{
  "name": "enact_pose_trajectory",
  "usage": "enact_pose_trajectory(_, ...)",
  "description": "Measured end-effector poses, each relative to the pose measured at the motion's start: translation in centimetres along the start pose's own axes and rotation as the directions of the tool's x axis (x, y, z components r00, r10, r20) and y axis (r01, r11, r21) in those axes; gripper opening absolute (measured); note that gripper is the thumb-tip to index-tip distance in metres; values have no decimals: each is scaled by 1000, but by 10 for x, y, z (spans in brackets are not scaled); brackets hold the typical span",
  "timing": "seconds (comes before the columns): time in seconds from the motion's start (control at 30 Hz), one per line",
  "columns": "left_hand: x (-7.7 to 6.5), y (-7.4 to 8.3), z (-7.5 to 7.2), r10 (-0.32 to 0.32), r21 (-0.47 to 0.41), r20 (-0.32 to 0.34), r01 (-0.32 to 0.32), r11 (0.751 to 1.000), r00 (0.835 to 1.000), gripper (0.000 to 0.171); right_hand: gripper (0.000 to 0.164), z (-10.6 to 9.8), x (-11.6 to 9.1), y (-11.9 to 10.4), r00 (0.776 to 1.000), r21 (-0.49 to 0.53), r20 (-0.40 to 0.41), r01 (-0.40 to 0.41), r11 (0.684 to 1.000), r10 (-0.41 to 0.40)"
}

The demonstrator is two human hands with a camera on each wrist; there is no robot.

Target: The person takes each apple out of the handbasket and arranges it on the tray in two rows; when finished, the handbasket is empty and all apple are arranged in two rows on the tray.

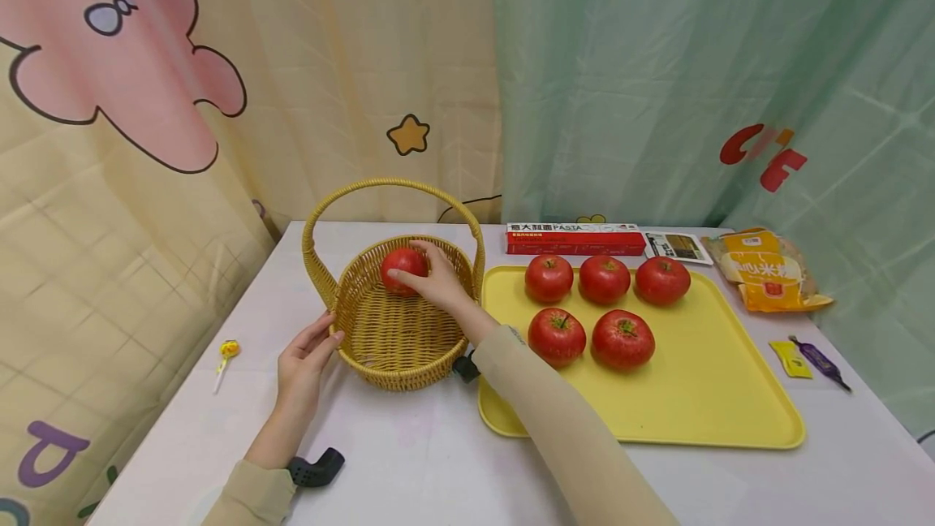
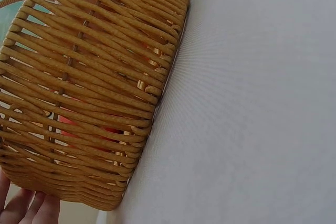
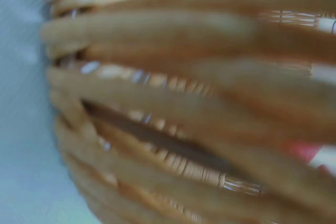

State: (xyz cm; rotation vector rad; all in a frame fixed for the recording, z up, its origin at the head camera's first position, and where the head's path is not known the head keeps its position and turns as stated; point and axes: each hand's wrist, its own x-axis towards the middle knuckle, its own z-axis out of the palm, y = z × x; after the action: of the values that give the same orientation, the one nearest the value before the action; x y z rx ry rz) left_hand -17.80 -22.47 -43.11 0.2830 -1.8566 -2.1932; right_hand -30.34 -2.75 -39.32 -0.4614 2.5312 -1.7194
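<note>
A red apple (image 1: pixel 403 271) is in my right hand (image 1: pixel 437 278), gripped between thumb and fingers inside the round woven basket (image 1: pixel 398 372) with a tall arched handle. The apple is by the far wall, above the woven floor. My left hand (image 1: pixel 305 360) touches the basket's left side near the handle's foot. Fingertips (image 2: pixel 47 211) of that hand lie against the outer weave in the left wrist view. Red also shows through the gaps there. Blurred basket strands (image 3: pixel 157 87) fill the right wrist view, where the right hand is hidden.
Several red apples (image 1: pixel 623 339) sit in two rows on a yellow tray (image 1: pixel 716 404) right of the basket. Behind it lie a red pasta box (image 1: pixel 575 239) and a flat packet (image 1: pixel 679 247). A food bag (image 1: pixel 764 270) and wrapped sweets (image 1: pixel 791 359) are far right; a lollipop (image 1: pixel 228 351) is left.
</note>
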Motion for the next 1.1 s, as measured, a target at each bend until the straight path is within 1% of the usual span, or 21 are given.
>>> enact_pose_trajectory(0.13, 0, 0, 0, 14, 0, 3, -14, 1000, 1000, 45, 71, 0, 1, 0, 1000, -10, 12, -9, 1000, 9)
enact_pose_trajectory(0.47, -1, 0, 0, 17, -7, 0, -17, 1000, 1000, 44, 74, 1, 3, 2, 999, -29, 45, -11, 1000, 12)
enact_pose_trajectory(0.7, -1, -1, 0, 12, -19, -10, -13, 1000, 1000, 43, 76, 1, 3, 2, 997, -26, 75, -13, 1000, 15)
enact_pose_trajectory(0.87, -1, 1, 1, 7, -10, -10, -8, 1000, 1000, 44, 78, 2, 3, 2, 996, -32, 88, -20, 999, 23)
enact_pose_trajectory(0.97, -1, 1, 1, 3, -7, -7, -3, 1000, 1000, 44, 79, 2, 3, 2, 996, -42, 88, -23, 999, 27)
enact_pose_trajectory(1.1, 0, 1, 1, 2, -15, -5, -2, 1000, 1000, 44, 77, 2, 2, 3, 997, -74, 70, -38, 997, 43)
